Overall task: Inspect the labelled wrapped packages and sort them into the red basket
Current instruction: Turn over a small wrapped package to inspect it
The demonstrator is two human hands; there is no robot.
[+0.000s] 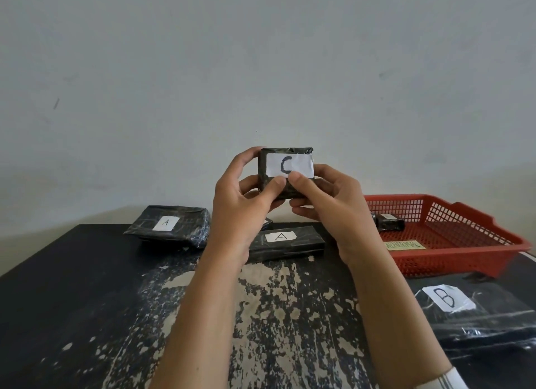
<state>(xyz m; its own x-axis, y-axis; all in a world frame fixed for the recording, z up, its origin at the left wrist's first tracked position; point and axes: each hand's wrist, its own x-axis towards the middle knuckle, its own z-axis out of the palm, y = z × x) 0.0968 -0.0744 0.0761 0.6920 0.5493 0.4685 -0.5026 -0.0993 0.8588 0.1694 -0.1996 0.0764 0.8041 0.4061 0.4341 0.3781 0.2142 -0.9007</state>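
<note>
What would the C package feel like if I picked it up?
Probably stiff: gripped by the left hand and right hand, the C package looks flat and unbent. Its shiny wrap may be slippery. Flat and boxy, it likely won't roll.

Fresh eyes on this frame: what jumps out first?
The package labelled C, held up at centre by the left hand and right hand, label facing the camera. Then the red basket at right, one small wrapped package inside. Two A packages lie on the table behind the hands; a B package sits near right.
</note>
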